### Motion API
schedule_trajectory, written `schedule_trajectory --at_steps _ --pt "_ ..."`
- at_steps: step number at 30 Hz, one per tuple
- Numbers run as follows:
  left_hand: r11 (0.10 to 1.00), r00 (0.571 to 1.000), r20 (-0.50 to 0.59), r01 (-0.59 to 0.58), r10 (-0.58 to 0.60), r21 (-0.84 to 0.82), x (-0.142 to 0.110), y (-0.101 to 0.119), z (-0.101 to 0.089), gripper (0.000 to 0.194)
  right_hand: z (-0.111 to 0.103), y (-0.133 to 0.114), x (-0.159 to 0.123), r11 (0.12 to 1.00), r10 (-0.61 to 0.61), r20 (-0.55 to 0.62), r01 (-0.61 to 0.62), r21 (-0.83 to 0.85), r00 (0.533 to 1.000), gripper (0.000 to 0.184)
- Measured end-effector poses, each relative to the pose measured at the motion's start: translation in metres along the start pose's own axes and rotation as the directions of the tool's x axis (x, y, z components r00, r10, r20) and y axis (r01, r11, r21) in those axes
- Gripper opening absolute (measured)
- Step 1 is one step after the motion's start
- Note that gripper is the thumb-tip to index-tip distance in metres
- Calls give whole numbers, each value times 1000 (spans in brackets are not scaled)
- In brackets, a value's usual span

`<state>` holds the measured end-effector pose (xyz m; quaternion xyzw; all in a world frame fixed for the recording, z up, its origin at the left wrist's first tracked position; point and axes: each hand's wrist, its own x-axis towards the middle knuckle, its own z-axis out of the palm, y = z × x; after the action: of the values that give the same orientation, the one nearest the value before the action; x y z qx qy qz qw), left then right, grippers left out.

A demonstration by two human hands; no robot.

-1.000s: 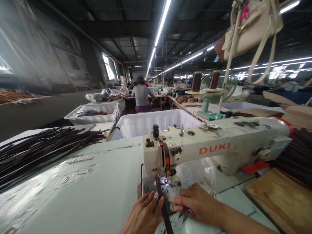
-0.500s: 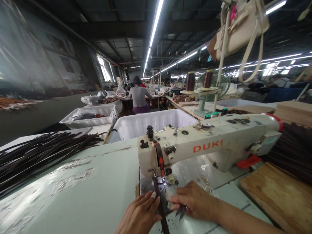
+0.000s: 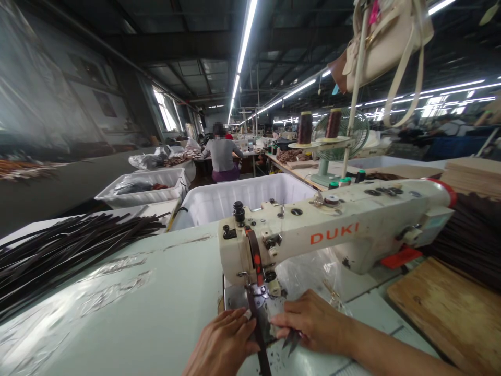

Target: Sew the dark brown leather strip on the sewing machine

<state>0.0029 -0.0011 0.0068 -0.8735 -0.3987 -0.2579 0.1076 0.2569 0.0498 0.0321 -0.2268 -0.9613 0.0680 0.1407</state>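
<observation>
A dark brown strap (image 3: 261,342) runs lengthwise under the presser foot of the white DUKI sewing machine (image 3: 289,235). My left hand (image 3: 225,339) lies against the strap's left side, fingers stretched forward and fingertips touching it just before the needle area. To the right of the strap, my right hand (image 3: 313,321) is closed around a pair of thread snips (image 3: 291,340); their dark pointed blades stick out below the palm. Its index finger reaches toward the needle plate, and the handles are hidden by the hand.
Dark strips (image 3: 78,243) lie piled on the left of the pale green table (image 3: 168,297). A white bin (image 3: 250,190) stands behind the machine. At right are a wooden board (image 3: 450,313) and more dark strips (image 3: 473,235). A person (image 3: 223,156) sits farther back.
My left hand's fingers are slightly more bent and have shifted a little along the strap. The right hand with the snips stays nearly in place. The view has tilted slightly.
</observation>
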Motion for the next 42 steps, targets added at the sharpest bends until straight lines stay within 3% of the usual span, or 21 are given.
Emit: schedule_trajectory --at_steps 4,12,15,21,25,30,34,42 --pt "993 997 40 70 -67 -96 -6 -3 6 43 -1 -1 0 1000 5 4 -5 -1 1000 24" --pt "968 974 207 132 -87 -214 7 -2 -12 36 0 0 -1 1000 5 17 -5 4 1000 23" --pt "960 976 201 132 -83 -249 11 -2 -16 39 -1 -1 0 1000 2 12 -2 -3 1000 24" --pt "957 966 232 169 -113 -238 24 -10 -28 23 1 -1 0 999 5 6 -5 -36 1000 25" --pt "963 980 183 127 -84 -237 33 -23 -28 24 2 0 -1 999 1 8 0 -37 1000 25" --pt "961 976 175 168 -131 -222 36 -46 -19 22 1 0 0 1000 0 3 0 -23 1000 22" --pt "950 964 193 222 -181 -218 45 -58 -22 20 -3 -1 2 1000 1 3 -1 -5 1000 27" --pt "928 925 376 184 -52 -324 66 -64 -42 19 -4 -3 1 1000 4 -5 -4 16 1000 27"
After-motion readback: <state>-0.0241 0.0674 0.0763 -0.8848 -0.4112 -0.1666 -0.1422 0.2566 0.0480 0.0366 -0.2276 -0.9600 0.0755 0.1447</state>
